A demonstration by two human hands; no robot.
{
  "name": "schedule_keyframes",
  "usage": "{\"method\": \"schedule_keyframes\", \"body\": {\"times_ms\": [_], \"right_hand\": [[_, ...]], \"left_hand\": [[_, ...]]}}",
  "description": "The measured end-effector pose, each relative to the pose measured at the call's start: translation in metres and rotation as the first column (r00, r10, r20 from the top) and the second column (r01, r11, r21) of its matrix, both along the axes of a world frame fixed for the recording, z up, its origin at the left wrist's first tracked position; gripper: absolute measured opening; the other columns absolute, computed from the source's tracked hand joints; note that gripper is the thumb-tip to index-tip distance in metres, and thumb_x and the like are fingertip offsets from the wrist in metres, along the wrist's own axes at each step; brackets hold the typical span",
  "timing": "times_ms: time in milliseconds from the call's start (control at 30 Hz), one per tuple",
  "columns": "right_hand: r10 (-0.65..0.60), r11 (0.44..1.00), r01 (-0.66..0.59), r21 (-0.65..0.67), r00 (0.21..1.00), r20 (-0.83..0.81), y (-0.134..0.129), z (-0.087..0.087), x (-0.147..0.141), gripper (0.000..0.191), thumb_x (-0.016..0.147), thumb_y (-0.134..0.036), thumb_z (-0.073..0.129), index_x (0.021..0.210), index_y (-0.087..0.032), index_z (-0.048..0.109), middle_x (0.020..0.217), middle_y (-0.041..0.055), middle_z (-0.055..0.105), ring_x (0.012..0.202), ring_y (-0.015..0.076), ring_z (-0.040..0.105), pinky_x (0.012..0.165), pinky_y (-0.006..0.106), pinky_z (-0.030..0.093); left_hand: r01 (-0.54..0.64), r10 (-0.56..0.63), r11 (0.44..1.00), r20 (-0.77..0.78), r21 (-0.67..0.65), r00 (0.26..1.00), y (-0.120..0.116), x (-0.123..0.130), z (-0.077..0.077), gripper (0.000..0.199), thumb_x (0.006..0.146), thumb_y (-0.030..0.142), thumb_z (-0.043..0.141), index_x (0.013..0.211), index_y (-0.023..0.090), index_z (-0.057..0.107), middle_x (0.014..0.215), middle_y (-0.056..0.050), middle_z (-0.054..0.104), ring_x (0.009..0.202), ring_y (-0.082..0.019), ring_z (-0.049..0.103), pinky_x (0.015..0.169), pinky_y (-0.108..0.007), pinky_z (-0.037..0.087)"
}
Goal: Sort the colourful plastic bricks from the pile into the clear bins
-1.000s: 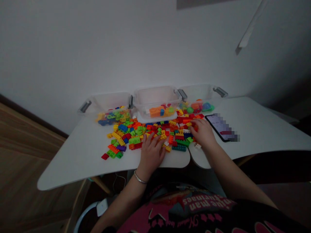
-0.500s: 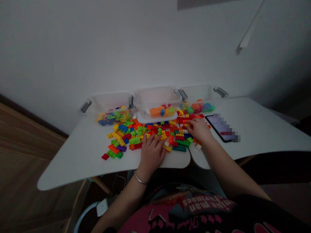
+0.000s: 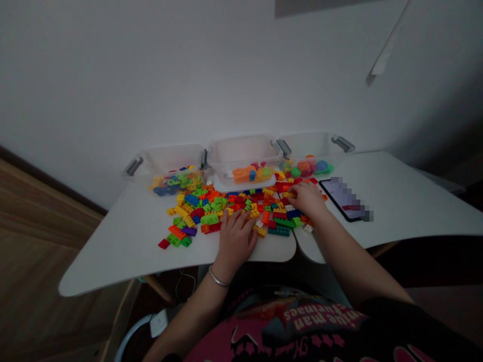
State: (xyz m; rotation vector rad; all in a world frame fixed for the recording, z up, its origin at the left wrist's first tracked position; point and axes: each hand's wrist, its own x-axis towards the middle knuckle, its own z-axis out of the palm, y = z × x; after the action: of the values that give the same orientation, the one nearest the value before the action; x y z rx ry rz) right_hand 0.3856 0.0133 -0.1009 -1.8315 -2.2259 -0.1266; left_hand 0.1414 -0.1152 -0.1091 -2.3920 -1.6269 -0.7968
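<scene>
A heap of small plastic building bricks [image 3: 226,211] in red, yellow, green, blue and orange is spread over the white table [image 3: 124,241]. My left hand [image 3: 236,241] rests at the heap's front edge, its fingers spread, with the fingertips on or beside a few bricks. My right hand [image 3: 307,200] lies over the heap's right side, fingers curled down among red and yellow bricks. Those fingers hide whatever is beneath them, so I cannot tell if they grip a brick.
Several clear plastic bins with grey latches stand along the wall behind the heap: the left bin [image 3: 171,161], middle bin [image 3: 241,156] and right bin [image 3: 305,143] hold assorted pieces. A smartphone [image 3: 341,198] lies right of my right hand. The table has curved edges.
My right hand has shifted left, further over the bricks, and its fingers are more curled. My left hand stays at nearly the same place.
</scene>
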Motion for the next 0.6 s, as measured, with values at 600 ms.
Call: {"method": "schedule_keyframes", "body": {"times_ms": [600], "right_hand": [[0.165,0.975,0.07,0.21,0.401,-0.901,0.007,0.015,-0.007,0.036,0.069,-0.048,0.07,0.085,-0.023,0.048,0.07,-0.0046,0.054,0.059,0.0122,0.05,0.057,0.026,0.042]], "left_hand": [[-0.001,0.001,1.0,0.003,-0.008,1.0,0.001,0.0,-0.002,0.031,0.09,0.027,0.057,0.119,0.027,0.067,0.124,-0.005,0.067,0.121,-0.028,0.056,0.118,-0.06,0.023]]}}
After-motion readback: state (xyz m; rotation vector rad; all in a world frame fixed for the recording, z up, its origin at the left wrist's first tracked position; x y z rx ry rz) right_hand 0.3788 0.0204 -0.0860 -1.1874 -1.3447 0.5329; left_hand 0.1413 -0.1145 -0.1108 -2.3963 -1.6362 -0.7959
